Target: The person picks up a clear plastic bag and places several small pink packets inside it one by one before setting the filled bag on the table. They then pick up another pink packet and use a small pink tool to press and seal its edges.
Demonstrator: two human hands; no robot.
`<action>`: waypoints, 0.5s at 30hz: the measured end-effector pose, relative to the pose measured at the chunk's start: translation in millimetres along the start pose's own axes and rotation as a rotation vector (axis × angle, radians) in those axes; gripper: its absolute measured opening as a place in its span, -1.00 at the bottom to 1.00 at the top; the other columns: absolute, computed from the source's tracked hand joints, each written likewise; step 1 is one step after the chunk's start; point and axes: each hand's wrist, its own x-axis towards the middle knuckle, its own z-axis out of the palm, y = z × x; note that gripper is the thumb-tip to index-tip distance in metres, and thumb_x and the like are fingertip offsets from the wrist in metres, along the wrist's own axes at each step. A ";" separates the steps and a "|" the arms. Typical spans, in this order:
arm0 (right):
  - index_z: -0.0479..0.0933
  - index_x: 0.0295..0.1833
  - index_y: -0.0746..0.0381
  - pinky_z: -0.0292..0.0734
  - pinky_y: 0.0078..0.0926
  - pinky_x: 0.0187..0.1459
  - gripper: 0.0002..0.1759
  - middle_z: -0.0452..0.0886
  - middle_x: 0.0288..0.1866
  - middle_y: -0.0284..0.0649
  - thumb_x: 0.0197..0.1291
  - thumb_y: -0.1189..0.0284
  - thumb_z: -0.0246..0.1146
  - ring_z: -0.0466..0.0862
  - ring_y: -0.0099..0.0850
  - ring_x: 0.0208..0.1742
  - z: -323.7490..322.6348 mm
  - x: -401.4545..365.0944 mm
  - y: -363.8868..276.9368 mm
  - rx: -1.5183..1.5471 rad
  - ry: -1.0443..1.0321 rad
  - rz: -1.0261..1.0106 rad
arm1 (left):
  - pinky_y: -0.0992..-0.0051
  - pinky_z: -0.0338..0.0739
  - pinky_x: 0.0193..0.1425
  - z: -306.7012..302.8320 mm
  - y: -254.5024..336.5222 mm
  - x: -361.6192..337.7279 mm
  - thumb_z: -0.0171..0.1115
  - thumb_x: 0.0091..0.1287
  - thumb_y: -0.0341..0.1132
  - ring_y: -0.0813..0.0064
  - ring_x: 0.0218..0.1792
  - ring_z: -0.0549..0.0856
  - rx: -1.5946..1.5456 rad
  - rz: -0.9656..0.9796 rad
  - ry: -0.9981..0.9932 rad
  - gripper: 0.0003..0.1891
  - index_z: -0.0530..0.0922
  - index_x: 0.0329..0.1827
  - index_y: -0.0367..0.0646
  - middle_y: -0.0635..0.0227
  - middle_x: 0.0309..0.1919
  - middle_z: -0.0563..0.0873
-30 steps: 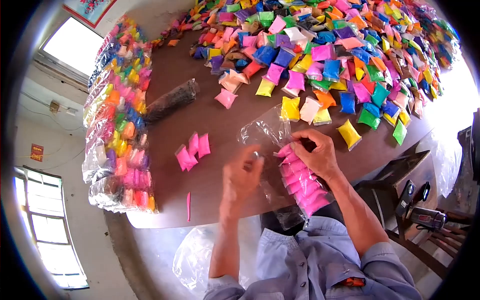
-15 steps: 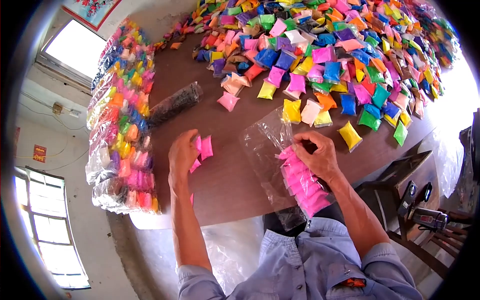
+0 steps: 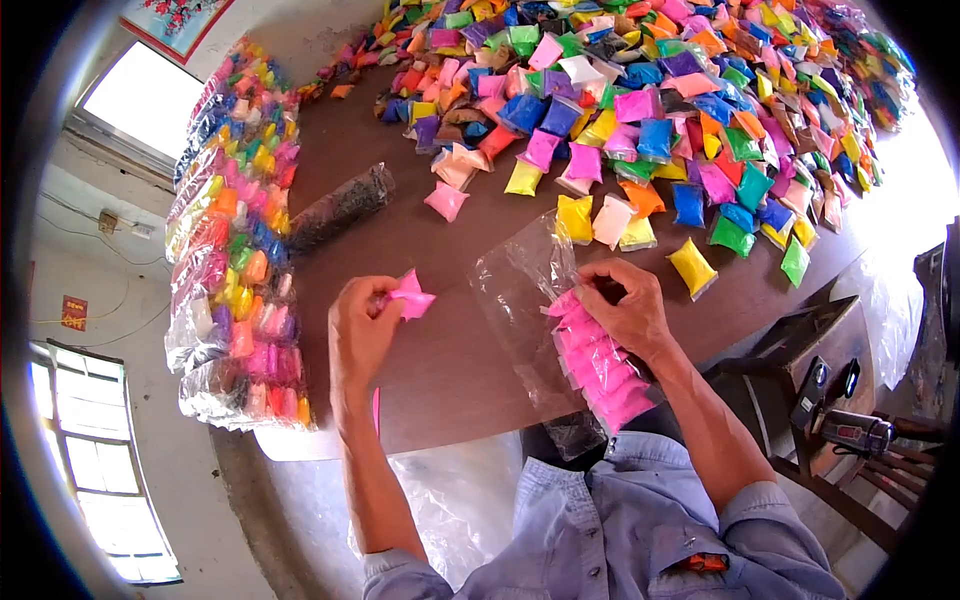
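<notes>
My left hand (image 3: pixel 360 325) pinches small pink packets (image 3: pixel 411 296) between thumb and fingers, just above the brown table. How many it holds is partly hidden by the fingers. My right hand (image 3: pixel 630 308) grips the edge of a clear plastic bag (image 3: pixel 512 325) at the table's front. Inside the bag, a row of several pink packets (image 3: pixel 604 368) lies stacked toward my shirt. The bag's loose, flat part spreads out to the left of the row. A thin pink edge (image 3: pixel 376 408) shows beside my left forearm.
A large heap of mixed-colour packets (image 3: pixel 640 110) covers the far side of the table (image 3: pixel 440 400). Filled bags (image 3: pixel 235 250) are stacked along the left edge. A bag of black packets (image 3: pixel 343 208) lies beside them. A wooden stool (image 3: pixel 840 350) stands at right.
My left hand has closed on the pink packets and gathered them together, lifting them slightly. The right hand stays on the bag. The whole view has shifted a little.
</notes>
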 end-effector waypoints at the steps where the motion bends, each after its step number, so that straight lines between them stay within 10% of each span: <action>1: 0.77 -0.03 0.28 0.68 -0.50 -0.12 -0.78 0.83 -0.18 -0.23 0.22 0.51 0.54 0.79 -0.50 -0.22 -0.2 0.8 0.0 -0.021 0.006 -0.037 | 0.44 0.71 -0.09 7.7 15.7 -8.7 0.49 0.30 -0.55 0.43 -0.22 0.81 -0.152 -0.050 0.027 -0.77 0.78 0.01 -0.23 0.22 -0.13 0.82; 15: 0.76 0.05 0.30 0.68 -0.53 -0.06 -0.77 0.83 -0.13 -0.23 0.34 0.46 0.50 0.79 -0.49 -0.14 -2.5 2.1 -10.5 0.011 -0.031 0.060 | 0.55 0.67 -0.12 146.1 73.2 -43.5 0.52 0.39 -0.52 0.66 -0.24 0.75 -0.612 -0.011 0.049 -0.83 0.78 0.00 -0.25 0.37 -0.21 0.83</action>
